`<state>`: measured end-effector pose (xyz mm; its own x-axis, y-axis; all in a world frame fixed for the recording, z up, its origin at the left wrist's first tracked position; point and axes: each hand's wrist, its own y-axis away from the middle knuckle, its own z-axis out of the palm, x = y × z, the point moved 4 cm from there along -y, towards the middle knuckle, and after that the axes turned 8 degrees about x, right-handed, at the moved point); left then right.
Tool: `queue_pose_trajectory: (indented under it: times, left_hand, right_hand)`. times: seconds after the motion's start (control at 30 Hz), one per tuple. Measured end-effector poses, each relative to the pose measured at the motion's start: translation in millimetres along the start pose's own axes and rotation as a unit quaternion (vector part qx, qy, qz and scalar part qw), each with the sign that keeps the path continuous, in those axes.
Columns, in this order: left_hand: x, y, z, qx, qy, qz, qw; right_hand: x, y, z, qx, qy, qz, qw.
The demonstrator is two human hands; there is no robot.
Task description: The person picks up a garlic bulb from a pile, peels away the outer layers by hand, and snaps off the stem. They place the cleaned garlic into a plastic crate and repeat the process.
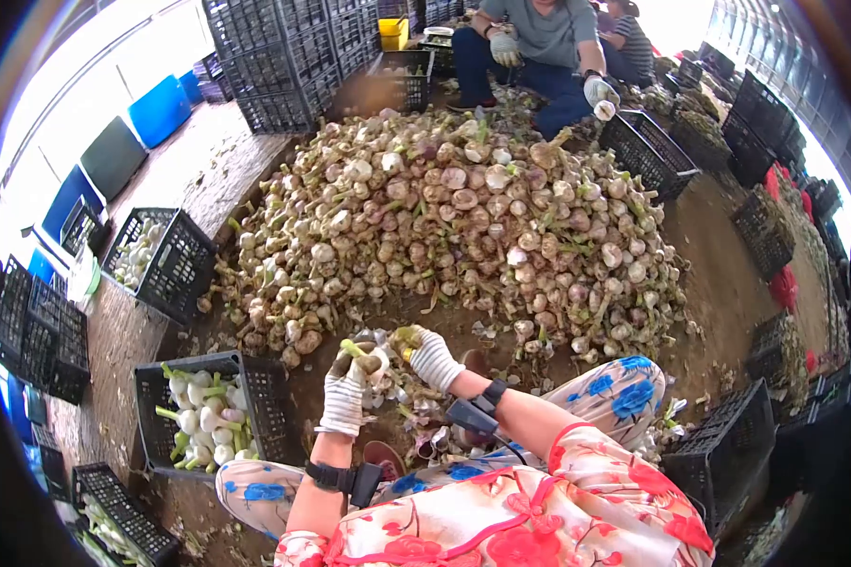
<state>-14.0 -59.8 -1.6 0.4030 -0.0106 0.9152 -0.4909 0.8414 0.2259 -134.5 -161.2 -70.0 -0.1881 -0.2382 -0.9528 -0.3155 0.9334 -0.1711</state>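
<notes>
My left hand (343, 395), in a striped work glove with dirty fingertips, is closed on a garlic bulb (376, 361) with a short green stem pointing up and left. My right hand (432, 361), gloved the same way, is just right of the bulb. Its stained fingers are curled together, and what they hold, if anything, cannot be made out. Beyond both hands rises a big heap of unpeeled garlic (463, 217). Loose skins and trimmings (425, 416) lie on the ground below the hands.
A black crate (284, 402) of cleaned white garlic stands to my left. Another garlic-filled crate (194, 269) is farther back. Stacked black crates (284, 57) rise behind the heap. A co-worker (539, 57) in gloves sits across it, beside a black crate (648, 156). A crate (723, 454) stands at my right.
</notes>
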Motion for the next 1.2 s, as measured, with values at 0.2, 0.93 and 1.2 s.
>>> queue_pose_trajectory:
  times: [0.2,0.93,1.2]
  left_hand:
    - [18.0,1.0,14.0,-0.060,0.139,-0.036,0.988]
    - [-11.1,-24.5,-1.1,0.078,0.278,-0.194,0.937]
    - [-29.8,-32.6,-4.9,0.050,0.310,-0.231,0.921]
  right_hand:
    - [39.8,57.6,13.2,-0.444,0.322,0.024,0.836]
    - [-60.4,6.5,-32.7,-0.109,0.027,-0.050,0.992]
    - [-132.1,14.9,-13.1,-0.086,0.136,-0.239,0.958]
